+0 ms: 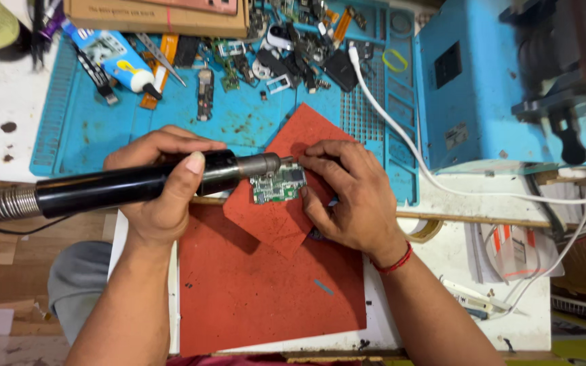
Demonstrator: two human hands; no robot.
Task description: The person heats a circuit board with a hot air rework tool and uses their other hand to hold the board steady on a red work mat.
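The left hand (161, 186) wraps its fingers around a black hot-air wand (137, 183), nozzle pointing toward three o'clock at a small green circuit board (277, 184). That board lies on a red mat (266, 285), and the right hand (347, 196), at the board's three o'clock, is curled with fingertips pressing its edge.

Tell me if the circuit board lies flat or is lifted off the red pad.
Flat: the board lies face up on the red pad, the right hand at its edge.

A green circuit board (277, 183) lies on red pads (266, 271) over a blue mat (96, 135).
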